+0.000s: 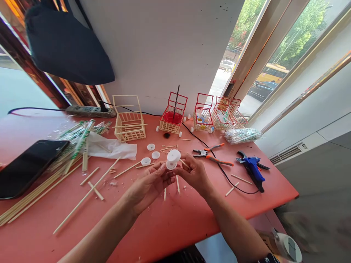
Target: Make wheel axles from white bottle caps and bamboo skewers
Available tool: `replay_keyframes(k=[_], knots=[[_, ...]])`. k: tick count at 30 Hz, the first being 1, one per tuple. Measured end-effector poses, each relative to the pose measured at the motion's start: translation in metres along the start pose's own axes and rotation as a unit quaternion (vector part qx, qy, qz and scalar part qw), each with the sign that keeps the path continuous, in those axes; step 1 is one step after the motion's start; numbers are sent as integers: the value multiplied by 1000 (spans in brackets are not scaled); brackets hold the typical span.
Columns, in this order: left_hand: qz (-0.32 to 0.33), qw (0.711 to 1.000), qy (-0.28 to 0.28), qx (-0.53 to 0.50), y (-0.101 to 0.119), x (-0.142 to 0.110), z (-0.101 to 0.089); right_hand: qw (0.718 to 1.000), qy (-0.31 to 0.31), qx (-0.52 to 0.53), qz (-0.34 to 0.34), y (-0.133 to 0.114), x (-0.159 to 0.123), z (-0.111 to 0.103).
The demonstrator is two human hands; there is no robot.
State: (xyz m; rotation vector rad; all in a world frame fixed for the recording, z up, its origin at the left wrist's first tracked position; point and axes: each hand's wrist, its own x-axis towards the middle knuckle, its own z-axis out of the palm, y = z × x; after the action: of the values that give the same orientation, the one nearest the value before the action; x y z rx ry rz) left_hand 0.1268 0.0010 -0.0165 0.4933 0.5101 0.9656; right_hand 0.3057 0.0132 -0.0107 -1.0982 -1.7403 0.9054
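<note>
Both hands meet above the middle of the red table (170,226). My left hand (149,184) and my right hand (193,173) are closed round a small part made of two white plastic wheels (172,159) joined on a short wooden stick. The fingertips of both hands pinch it from either side. Three more loose white wheels (150,155) lie on the table just behind my left hand. Short stick offcuts (177,183) lie under the hands.
An unpainted stick basket (128,122) and several red-topped stick carts (174,117) stand at the back. Orange-handled pliers (211,155) and a blue glue gun (252,168) lie right. A phone (27,166), wrapped chopsticks (79,137) and long sticks (85,197) lie left.
</note>
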Motion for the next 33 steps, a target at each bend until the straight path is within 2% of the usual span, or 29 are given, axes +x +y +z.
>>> replay_keyframes(k=[7,13,19,28,30,33], knots=[[-2,999,19,27,0,0,-2,1000,-5,7,6,1,-1,-1],[-13,999,6,32,2,-2,1,1000,3,8,10,-5,1,-1],[16,999,20,48,5,-2,0,1000,-6,-9,13,-7,5,-2],[10,999,12,42,9,0,1,998,-29,53,23,-8,5,-3],[32,999,30,23,14,-1,0,997,-1,81,22,-4,5,-7],[87,995,52,-1,29,-3,-3,992,77,99,23,2,8,-15]])
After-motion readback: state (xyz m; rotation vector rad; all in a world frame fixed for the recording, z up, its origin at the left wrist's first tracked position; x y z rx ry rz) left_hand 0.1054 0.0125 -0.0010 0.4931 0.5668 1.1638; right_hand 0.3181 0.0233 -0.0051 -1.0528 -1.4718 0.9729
